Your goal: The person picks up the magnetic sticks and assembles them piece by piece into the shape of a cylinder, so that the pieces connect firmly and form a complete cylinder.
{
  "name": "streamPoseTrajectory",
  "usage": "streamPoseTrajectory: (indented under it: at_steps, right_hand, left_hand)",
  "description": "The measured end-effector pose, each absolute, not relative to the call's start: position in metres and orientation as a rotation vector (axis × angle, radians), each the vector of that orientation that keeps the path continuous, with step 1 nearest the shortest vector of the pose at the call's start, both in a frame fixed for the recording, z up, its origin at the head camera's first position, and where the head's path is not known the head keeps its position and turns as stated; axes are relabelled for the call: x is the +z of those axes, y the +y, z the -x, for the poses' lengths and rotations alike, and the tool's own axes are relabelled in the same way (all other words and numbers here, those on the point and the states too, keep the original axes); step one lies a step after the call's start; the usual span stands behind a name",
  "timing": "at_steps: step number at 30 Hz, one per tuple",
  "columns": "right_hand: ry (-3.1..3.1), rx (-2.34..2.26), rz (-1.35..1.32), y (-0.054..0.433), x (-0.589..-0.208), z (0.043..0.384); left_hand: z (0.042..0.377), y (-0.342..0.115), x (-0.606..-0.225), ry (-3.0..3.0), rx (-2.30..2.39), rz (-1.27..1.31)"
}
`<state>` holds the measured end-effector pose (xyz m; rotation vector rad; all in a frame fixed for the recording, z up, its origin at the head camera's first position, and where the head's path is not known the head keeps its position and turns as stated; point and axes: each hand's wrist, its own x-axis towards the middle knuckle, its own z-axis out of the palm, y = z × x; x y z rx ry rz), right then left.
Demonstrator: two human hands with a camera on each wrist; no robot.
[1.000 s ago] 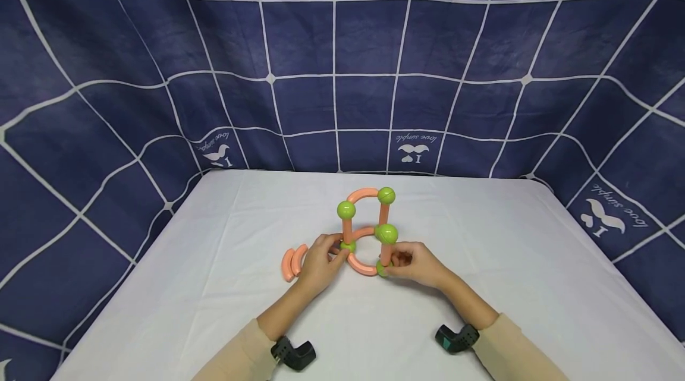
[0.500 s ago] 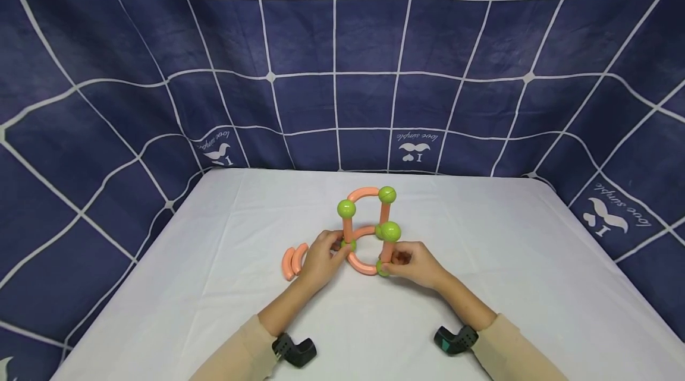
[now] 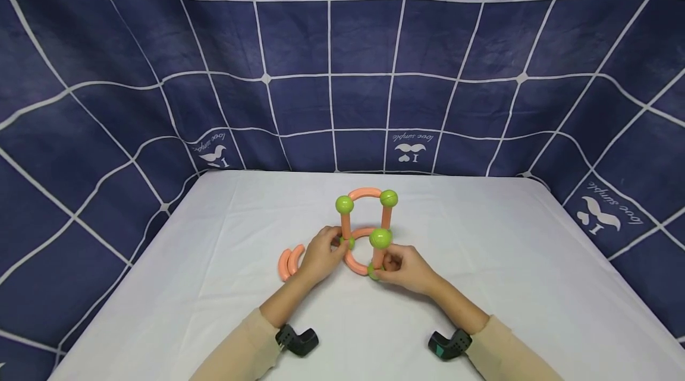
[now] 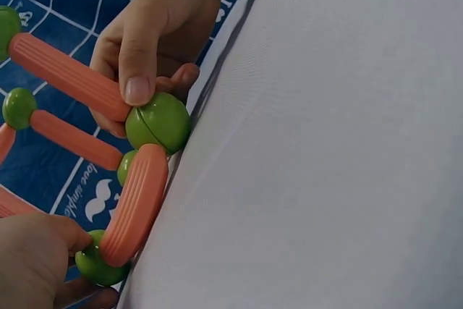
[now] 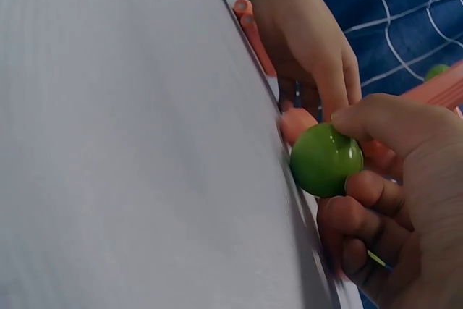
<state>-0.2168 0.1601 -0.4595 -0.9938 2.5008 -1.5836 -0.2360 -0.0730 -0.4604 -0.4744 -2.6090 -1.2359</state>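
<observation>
A toy frame of orange rods and green balls stands on the white table (image 3: 241, 226). Its base is a ring of curved rods (image 3: 355, 264), with straight posts (image 3: 345, 226) rising to green balls (image 3: 345, 204). One curved rod (image 3: 365, 192) bridges the two rear top balls; the front right top ball (image 3: 380, 238) carries no rod. My left hand (image 3: 323, 255) pinches the left base ball (image 4: 101, 260) between thumb and fingers. My right hand (image 3: 409, 268) grips the front base ball (image 5: 325, 161), its thumb close to the foot of the front post (image 4: 69, 74).
Two loose curved orange rods (image 3: 289, 262) lie side by side, left of my left hand. A navy curtain with white grid lines (image 3: 358, 101) hangs behind and along both sides of the table. Black wrist cameras (image 3: 297, 341) sit on both forearms.
My right hand has shifted slightly left with the front base ball, and the front post has moved left with it. The frame has turned a little. Both hands keep their grip.
</observation>
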Motion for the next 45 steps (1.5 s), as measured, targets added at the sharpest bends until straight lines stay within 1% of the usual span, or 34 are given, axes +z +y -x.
streamPoseTrajectory:
  at_steps: [4, 9, 18, 25, 45]
  right_hand:
    - [2.529, -1.58, 1.029, 0.155, -0.455, 0.211]
    - [2.569, -1.591, 0.991, 0.145, -0.438, 0.197]
    - [2.668, -1.63, 0.954, 0.137, -0.464, 0.203]
    - [2.765, -1.6, 1.009, 0.133, -0.465, 0.2]
    - [2.835, -1.595, 0.984, 0.13, -0.467, 0.199]
  left_hand:
    - [0.239, -0.072, -0.457, -2.624, -1.241, 0.47]
    - [0.244, -0.071, -0.456, -2.65, -1.214, 0.484]
    - [0.251, -0.065, -0.454, -2.682, -1.2, 0.5]
    - [0.255, -0.06, -0.455, -2.684, -1.182, 0.493]
    - [0.258, -0.057, -0.454, -2.705, -1.1, 0.516]
